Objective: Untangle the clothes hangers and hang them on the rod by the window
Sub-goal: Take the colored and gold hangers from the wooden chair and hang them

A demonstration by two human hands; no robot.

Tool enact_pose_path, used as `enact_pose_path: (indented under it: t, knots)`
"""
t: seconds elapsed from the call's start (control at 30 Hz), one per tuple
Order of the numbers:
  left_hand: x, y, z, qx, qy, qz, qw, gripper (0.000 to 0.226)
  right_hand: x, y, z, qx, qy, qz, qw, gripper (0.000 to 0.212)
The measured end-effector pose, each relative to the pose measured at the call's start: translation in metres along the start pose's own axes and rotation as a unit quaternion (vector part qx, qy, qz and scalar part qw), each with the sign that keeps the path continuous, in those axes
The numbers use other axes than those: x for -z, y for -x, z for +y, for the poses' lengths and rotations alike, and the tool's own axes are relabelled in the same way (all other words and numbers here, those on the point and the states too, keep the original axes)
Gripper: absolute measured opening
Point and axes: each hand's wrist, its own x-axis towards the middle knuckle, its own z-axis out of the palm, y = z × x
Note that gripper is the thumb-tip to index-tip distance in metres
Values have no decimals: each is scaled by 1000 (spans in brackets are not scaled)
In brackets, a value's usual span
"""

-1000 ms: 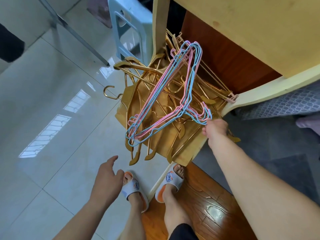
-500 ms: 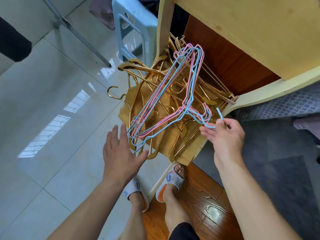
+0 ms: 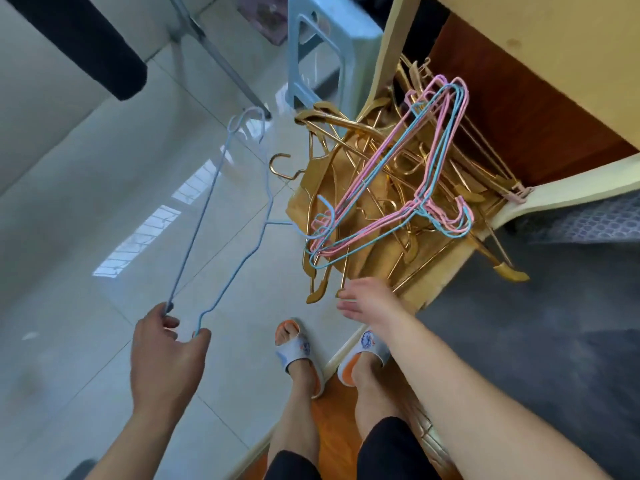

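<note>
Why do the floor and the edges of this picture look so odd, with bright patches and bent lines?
Head view: the glossy tile floor mirrors a window as bright glare patches; the wide-angle lens bows straight edges near the borders; the blue hanger in the left hand is slightly motion-blurred.

Your pale blue wire hanger [image 3: 221,216], pink-and-blue hangers [image 3: 412,181] atop gold hangers [image 3: 349,133], orange-toed grey slippers [image 3: 298,351], glossy pale floor tiles [image 3: 86,237]

No legible text (slipper [image 3: 300,351] emblems too blurred)
</note>
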Motion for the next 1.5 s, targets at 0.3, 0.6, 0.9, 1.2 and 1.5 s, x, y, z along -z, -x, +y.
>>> enact_pose_path:
  t: [0.3, 0.6, 0.9, 1.2, 1.5]
  knots:
    - [23, 5, -50, 111, 57, -3, 992, 58, -52, -78, -9, -28, -131, 101, 986, 11]
    - [50, 2, -72, 126, 82, -17, 989, 46, -58, -65, 2, 37, -154, 120, 980, 13]
    - [114, 34, -18, 134, 184, -115, 967, 53, -18, 88, -4, 100, -18, 11, 995, 18]
    - [159, 61, 12, 101, 276, -233, 927, 66, -1, 232, -27, 284, 307, 12, 909, 30]
    - [205, 86, 37, 140, 441, -88, 882, 58, -60, 278, -110, 300, 285, -121, 902, 15]
